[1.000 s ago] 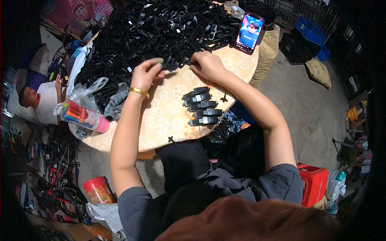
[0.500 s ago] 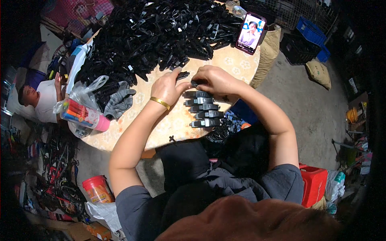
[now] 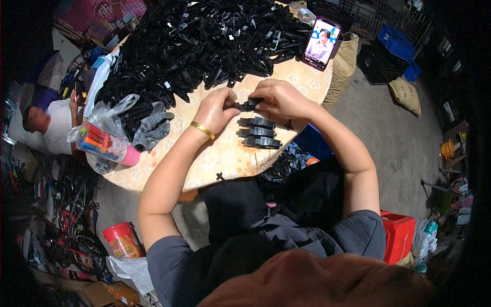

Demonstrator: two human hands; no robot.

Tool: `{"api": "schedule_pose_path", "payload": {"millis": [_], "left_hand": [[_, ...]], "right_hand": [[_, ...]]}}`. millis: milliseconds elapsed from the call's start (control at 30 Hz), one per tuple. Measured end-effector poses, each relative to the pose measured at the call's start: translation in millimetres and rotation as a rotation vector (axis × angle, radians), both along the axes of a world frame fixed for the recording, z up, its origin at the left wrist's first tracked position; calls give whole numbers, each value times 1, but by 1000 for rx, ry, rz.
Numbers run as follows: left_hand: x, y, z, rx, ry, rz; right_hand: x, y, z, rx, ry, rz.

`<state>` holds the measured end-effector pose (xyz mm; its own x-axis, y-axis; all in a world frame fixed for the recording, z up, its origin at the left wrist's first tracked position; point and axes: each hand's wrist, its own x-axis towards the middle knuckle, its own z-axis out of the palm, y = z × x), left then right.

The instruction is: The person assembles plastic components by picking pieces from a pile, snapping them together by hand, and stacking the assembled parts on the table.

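Observation:
My left hand [image 3: 216, 111], with a gold bracelet on its wrist, is closed with thumb and fingertips at the left end of a black plastic part [image 3: 247, 106]. From the other side my right hand [image 3: 282, 100] pinches the right end of it. My fingers partly cover the part, so its full shape is hidden. Just below my hands, a short row of similar black clip-like parts [image 3: 259, 132] lies side by side on the table. Beyond my fingertips spreads a large heap of black plastic parts [image 3: 204, 43].
The patterned table [image 3: 192, 171] has a curved near edge. At left are a grey glove [image 3: 152, 129] and a pink-based container of coloured pens [image 3: 110, 145]. A lit phone [image 3: 320, 43] stands at the far right. A person [image 3: 59, 123] sits beyond the left edge.
The row of black parts is shorter, its near end now farther from the table edge. My hands have come together on a black part; the loose piece by my left fingers no longer shows separately.

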<state>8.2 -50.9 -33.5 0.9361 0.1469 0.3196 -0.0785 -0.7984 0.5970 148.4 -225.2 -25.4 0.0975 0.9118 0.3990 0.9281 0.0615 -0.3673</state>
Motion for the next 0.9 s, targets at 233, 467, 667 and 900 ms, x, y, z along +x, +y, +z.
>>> {"api": "schedule_pose_path", "payload": {"millis": [233, 467, 667, 900], "left_hand": [[0, 2, 5, 76, 63, 25], [4, 4, -7, -38, 20, -87], [10, 18, 8, 24, 45, -120], [29, 55, -20, 341, -178, 227]], "right_hand": [[1, 0, 5, -75, -44, -21], [-7, 9, -4, -25, 77, 71], [6, 25, -9, -96, 303, 52], [23, 55, -31, 146, -331, -213]]}}
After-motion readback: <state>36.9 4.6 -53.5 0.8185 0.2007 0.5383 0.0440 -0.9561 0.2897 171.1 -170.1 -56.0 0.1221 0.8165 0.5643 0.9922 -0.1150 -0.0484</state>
